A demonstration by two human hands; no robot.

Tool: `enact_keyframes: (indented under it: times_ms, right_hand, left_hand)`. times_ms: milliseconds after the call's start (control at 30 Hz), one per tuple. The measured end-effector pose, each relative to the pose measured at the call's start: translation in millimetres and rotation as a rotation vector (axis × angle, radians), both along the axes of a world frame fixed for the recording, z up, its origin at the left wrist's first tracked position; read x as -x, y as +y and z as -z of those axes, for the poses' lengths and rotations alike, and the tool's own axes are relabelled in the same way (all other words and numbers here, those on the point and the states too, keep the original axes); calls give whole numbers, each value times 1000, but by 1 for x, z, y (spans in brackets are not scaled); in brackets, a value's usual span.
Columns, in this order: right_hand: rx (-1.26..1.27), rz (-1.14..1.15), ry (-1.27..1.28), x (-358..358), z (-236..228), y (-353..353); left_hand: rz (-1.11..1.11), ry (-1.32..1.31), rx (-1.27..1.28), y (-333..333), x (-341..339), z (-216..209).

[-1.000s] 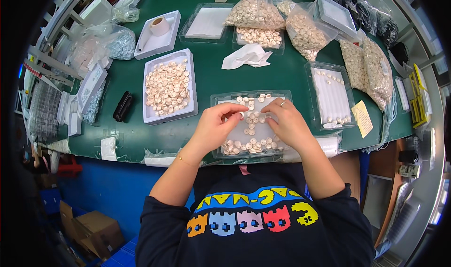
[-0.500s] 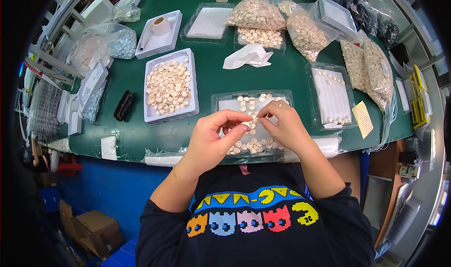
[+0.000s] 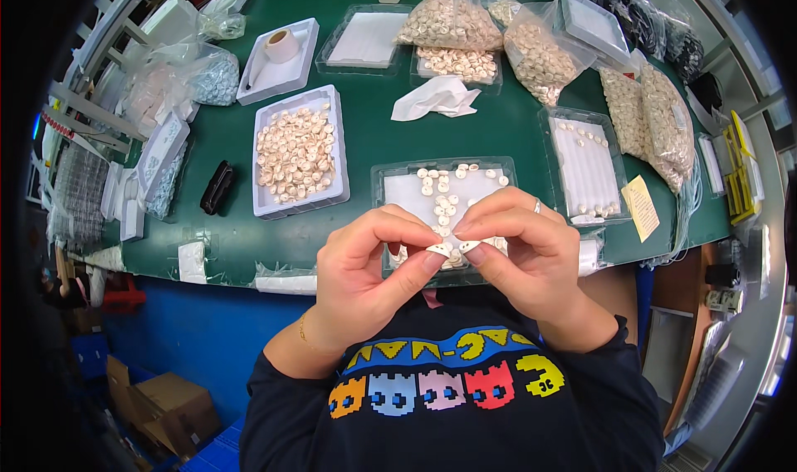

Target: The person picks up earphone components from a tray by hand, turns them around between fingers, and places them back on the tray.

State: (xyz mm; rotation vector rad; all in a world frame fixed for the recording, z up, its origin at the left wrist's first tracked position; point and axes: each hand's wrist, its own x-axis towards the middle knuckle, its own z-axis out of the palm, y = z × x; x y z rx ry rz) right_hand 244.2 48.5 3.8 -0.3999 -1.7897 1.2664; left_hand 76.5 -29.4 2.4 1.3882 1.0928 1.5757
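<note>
My left hand (image 3: 372,269) pinches a small white round piece (image 3: 438,249) with a dark spot between thumb and forefinger. A second such piece (image 3: 467,245) sits in the pinch of my right hand (image 3: 531,260). The two pieces are held close together over the near side of a clear plastic tray (image 3: 378,178) with a white sheet in it. Rows of small cream round pieces (image 3: 441,200) lie on that sheet. More are heaped behind my fingers, partly hidden by my hands.
Left of my hands stands a pale tray (image 3: 343,177) full of loose round pieces, beside a black case (image 3: 217,187). A clear tray (image 3: 588,173) with a few pieces is at the right. Behind lie a crumpled white tissue (image 3: 436,99) and filled plastic bags (image 3: 452,22).
My right hand has come back from the tray's middle toward my body and now holds a piece near the left one. My left hand has shifted slightly nearer to me.
</note>
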Motion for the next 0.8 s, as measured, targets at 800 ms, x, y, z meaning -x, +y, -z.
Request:
enact_keyframes:
  times_ms: [800]
  right_hand:
    - [108,-9,25,2,2,-7]
  left_hand:
    - [28,-62,63,-2,-1,1]
